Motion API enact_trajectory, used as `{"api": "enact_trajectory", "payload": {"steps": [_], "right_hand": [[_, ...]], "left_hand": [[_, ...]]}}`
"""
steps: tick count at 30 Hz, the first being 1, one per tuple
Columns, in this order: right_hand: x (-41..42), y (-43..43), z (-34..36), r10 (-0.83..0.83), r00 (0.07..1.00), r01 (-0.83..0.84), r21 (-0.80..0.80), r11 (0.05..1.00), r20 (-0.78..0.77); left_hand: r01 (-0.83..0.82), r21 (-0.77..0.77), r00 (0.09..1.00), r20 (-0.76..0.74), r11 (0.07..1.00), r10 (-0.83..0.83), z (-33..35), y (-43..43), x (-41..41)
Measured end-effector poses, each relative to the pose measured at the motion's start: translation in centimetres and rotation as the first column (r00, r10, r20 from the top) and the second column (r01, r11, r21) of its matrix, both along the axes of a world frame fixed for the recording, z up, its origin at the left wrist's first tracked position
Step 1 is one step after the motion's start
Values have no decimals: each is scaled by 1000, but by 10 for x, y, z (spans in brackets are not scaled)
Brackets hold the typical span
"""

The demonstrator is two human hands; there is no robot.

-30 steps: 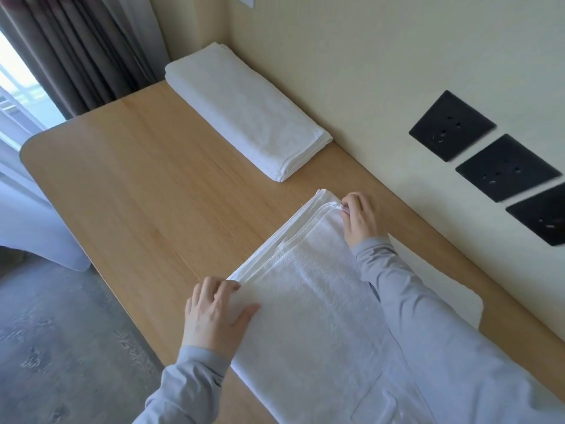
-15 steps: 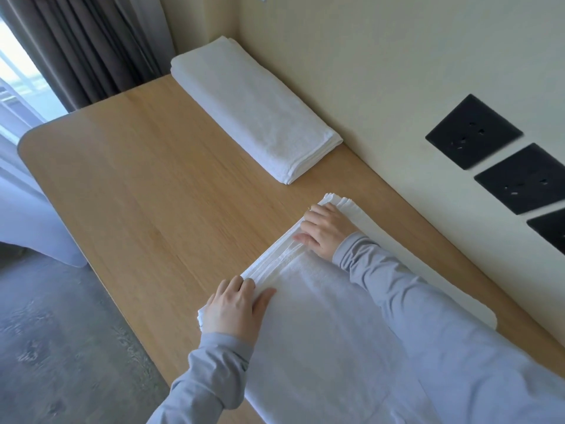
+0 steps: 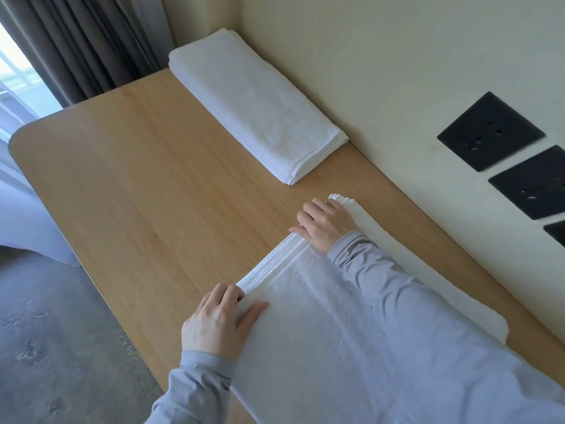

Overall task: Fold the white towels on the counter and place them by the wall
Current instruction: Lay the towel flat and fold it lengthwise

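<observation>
A white towel (image 3: 318, 335) lies folded in layers on the wooden counter (image 3: 137, 185), its striped end edge facing away from me. At the near corner of that edge my left hand (image 3: 218, 322) grips the towel, fingers curled over the edge and thumb on top. My right hand (image 3: 325, 224) holds the same edge close to its far corner, its fingers bent down over the layers. My grey sleeves cover part of the towel. A second white towel (image 3: 256, 111), neatly folded, lies along the wall at the back.
Three black wall sockets (image 3: 489, 134) sit on the cream wall to the right. Dark curtains (image 3: 76, 41) hang behind the counter's far rounded corner. The counter's left edge drops to grey floor (image 3: 46, 347). Bare wood stretches left of both towels.
My right hand slid from the towel's far corner a little inward along the end edge. My left hand shifted slightly and now grips the near corner. The layers look more squarely lined up.
</observation>
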State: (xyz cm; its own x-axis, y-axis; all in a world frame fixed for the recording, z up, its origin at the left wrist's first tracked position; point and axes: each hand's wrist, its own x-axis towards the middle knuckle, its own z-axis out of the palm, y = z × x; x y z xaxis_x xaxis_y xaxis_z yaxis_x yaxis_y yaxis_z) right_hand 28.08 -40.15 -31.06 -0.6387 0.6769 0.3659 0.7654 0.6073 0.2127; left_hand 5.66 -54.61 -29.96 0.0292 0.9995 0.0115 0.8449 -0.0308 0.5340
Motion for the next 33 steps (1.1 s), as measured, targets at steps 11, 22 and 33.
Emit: {"api": "enact_trajectory", "payload": {"steps": [11,22,33], "right_hand": [[5,9,8,144,979,-158,-91,983,-147],[-22,32,14,-185,848,432,-444,785,497],[17,35,14,-97,984,151,-410,900,150]], "left_hand": [[97,-173,994,-27,980,-103,-6,10,-8],[161,-259,986,10,952,-164,-8,27,-22],[33,-110,999,36,993,-30,-11,9,-25]]}}
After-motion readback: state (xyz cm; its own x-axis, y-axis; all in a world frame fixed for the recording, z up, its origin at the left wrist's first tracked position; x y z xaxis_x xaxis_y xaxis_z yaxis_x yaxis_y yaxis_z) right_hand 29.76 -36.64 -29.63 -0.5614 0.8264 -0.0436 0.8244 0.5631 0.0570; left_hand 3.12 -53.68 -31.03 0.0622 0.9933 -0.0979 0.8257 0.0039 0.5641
